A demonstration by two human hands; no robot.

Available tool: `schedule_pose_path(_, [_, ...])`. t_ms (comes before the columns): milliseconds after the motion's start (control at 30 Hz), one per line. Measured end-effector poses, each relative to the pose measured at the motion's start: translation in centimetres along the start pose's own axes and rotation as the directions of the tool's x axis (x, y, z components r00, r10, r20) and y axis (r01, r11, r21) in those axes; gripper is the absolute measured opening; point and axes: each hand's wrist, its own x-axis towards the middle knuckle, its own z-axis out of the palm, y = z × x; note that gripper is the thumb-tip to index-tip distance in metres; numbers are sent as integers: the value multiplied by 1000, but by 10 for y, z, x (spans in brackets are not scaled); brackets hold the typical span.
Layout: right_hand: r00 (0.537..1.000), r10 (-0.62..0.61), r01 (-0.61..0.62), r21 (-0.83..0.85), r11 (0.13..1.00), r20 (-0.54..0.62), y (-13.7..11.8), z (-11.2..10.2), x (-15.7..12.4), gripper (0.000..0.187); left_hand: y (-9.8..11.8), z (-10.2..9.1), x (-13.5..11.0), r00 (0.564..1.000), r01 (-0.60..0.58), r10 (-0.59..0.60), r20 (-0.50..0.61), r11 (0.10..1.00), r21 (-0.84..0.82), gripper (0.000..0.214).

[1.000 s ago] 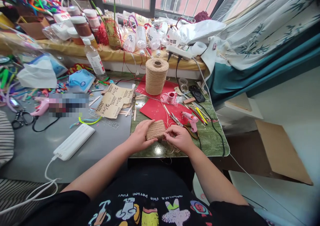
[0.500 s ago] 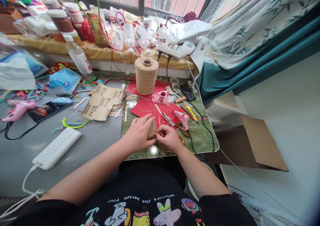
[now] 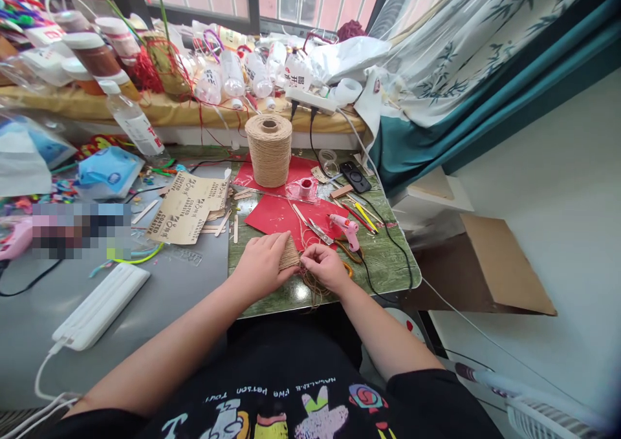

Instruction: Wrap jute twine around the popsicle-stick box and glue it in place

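Note:
My left hand (image 3: 259, 264) is closed around a small piece wrapped in rows of brown twine (image 3: 290, 256), its fingers lying over the top and the thumb along the near side. At the right end of this piece, my right hand (image 3: 327, 267) pinches a strand of jute twine (image 3: 317, 287) between thumb and fingertips. Loose loops of the twine hang below that hand at the table's front edge. Just beyond the hands lie scissors (image 3: 321, 233) with orange handles and a pink glue gun (image 3: 345, 227). A large spool of twine (image 3: 268, 154) stands upright farther back.
Red sheets (image 3: 272, 218) lie under the scissors. Sandpaper sheets (image 3: 187, 209) and wooden sticks (image 3: 235, 229) are to the left, with a white power bank (image 3: 101, 306) nearer me. A phone (image 3: 356, 177) and pencils (image 3: 363, 216) lie right. Bottles (image 3: 136, 122) line the back.
My view has shifted slightly to the right. The wrapped piece has tilted a little in my left hand, and more of its rows show. My right hand keeps its pinch at the end.

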Motion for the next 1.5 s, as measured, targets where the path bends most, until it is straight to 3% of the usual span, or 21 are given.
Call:
schedule_pose_path(267, [997, 71, -67, 235, 970, -7, 16, 8, 0, 40, 4, -4, 1, 1000, 8, -8, 0, 1000, -2, 73])
schedule_pose_path(400, [991, 134, -125, 344, 931, -2, 19, 13, -1, 43, 5, -4, 2, 1000, 16, -17, 17, 999, 32, 85])
schedule_pose_path(500, [990, 140, -132, 331, 934, 0, 12, 12, -1, 44, 5, -4, 3, 999, 15, -17, 32, 999, 52, 85])
schedule_pose_path(700, [1000, -25, 24, 103, 994, 14, -7, 5, -1, 36, 5, -4, 2, 1000, 19, -20, 20, 998, 60, 78])
schedule_pose_path(833, [999, -45, 44, 79, 996, 9, -5, 4, -1, 32, 6, -5, 1, 999, 26, -28, 26, 997, 66, 77])
schedule_pose_path(1200, [992, 127, -123, 333, 935, 8, 11, 12, -2, 44, -1, -3, -1, 999, -11, 11, -32, 1000, -9, 74])
schedule_pose_path(1333, [999, 40, -41, 178, 983, 8, 1, 16, -7, 37, -17, 9, -18, 985, -3, -33, -170, 978, -208, 81])
schedule_pose_path(1433, [997, -63, 66, -90, 994, 33, -18, 22, -11, 26, -29, 30, -35, 955, -8, -108, -275, 920, -392, 85])
schedule_pose_path(1500, [988, -136, 151, -305, 940, 70, -31, 28, -13, 18, -35, 44, -44, 945, -57, -113, -306, 866, -496, 85])
